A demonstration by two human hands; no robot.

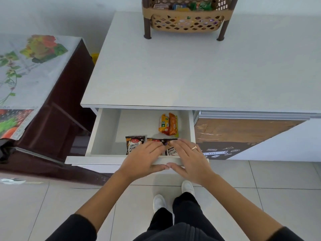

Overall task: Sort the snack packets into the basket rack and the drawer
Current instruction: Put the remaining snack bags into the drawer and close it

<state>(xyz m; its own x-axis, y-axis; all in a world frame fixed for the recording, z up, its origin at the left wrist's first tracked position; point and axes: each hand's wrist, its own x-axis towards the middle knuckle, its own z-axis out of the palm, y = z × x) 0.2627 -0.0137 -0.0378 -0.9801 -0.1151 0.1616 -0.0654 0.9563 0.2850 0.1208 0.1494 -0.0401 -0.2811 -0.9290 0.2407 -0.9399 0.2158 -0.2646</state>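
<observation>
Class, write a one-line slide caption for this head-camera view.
Both hands, left and right, reach over peanut packets in the open drawer.

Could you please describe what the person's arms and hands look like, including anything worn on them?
Both forearms are bare, with dark black sleeves pushed up near the elbows. The left hand wears nothing visible. The right hand carries a thin rose-gold ring on one of its fingers. No watch, bracelet or glove shows.

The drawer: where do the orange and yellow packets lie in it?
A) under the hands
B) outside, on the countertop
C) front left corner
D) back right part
D: the orange and yellow packets lie side by side toward the back right of the open drawer, apart from the peanut packets at the front.
</observation>
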